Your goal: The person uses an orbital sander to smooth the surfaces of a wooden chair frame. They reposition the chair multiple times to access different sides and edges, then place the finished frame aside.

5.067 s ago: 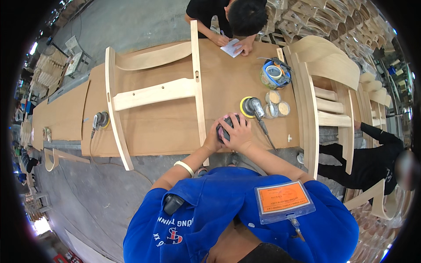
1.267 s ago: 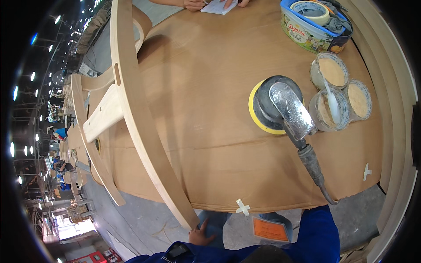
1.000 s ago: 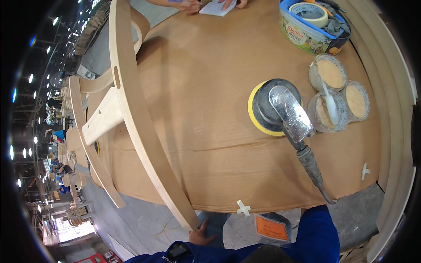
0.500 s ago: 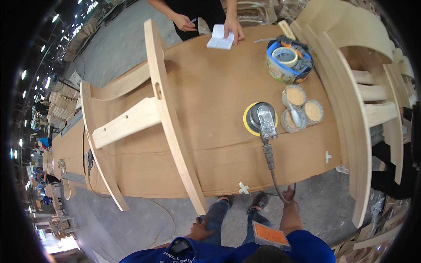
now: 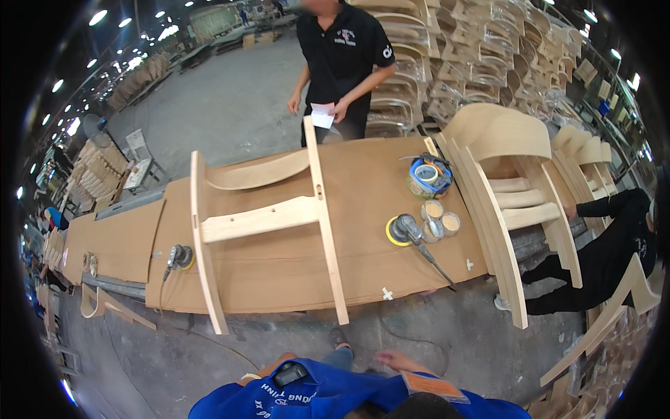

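Note:
In front of my body, below the table edge, my right hand [image 5: 396, 360] is open and slightly blurred, with loosely bent fingers and nothing visible in it. At my left side, part of my left hand or wrist [image 5: 281, 358] shows against my blue shirt; its fingers cannot be made out. Nearest to me stands a pale wooden chair frame [image 5: 262, 218] on the cardboard-covered table [image 5: 272, 279]. To its right rests a yellow-padded sander [image 5: 403, 230], its cord running over the near edge. Neither of my hands touches the frame or the sander.
A second sander [image 5: 180, 258] sits left of the frame. Tubs of tan powder [image 5: 450, 223] and a tool bucket [image 5: 429, 177] stand right of centre. Joined chair frames [image 5: 504, 202] rise at the right end. A person holds a white paper [image 5: 322, 115] across the table; another in black bends at right.
My view has tipped up, showing more of the room. My right hand has left the sander's cord and come in toward my body. The person opposite has lifted the booklet off the table.

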`<state>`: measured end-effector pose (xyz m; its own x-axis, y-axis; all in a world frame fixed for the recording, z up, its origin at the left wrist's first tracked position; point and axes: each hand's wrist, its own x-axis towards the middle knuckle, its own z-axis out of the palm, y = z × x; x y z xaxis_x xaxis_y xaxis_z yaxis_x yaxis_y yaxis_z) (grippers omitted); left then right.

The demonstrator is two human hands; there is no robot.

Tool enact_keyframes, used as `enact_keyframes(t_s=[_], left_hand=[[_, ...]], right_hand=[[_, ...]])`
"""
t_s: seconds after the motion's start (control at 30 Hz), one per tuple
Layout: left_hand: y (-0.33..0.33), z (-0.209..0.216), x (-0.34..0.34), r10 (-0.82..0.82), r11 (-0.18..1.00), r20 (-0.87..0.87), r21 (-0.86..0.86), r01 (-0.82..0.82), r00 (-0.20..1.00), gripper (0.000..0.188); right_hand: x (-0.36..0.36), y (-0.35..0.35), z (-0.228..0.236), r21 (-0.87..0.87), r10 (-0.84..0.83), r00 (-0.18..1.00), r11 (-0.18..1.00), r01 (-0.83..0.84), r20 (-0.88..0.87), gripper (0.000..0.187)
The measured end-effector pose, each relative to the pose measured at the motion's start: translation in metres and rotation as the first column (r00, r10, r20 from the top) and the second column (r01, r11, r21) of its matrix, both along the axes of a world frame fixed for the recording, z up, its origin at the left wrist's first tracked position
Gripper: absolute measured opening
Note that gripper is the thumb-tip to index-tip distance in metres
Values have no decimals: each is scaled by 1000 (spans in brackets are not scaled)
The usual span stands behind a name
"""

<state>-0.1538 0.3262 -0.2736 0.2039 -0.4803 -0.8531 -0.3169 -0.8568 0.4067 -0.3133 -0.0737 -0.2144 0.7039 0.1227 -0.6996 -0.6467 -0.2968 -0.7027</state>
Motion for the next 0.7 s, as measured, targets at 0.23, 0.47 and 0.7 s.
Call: enact_keyframes(t_s=[0.23,0.47,0.7], left_hand=[[19,43,-64,414,910,68,-6,-415,908,41],[28,45,-133,573,820,62,-33,-572,817,39],[52,47,-182,666,746,56,-38,-665,744,37]], right_hand=[[90,29,361,370,-149,528,863,-343,836,43],[-32,74,532,80,-315,-122,558,-826,941,44],[-67,126,542,-57,-548,-405,542,-838,732,45]])
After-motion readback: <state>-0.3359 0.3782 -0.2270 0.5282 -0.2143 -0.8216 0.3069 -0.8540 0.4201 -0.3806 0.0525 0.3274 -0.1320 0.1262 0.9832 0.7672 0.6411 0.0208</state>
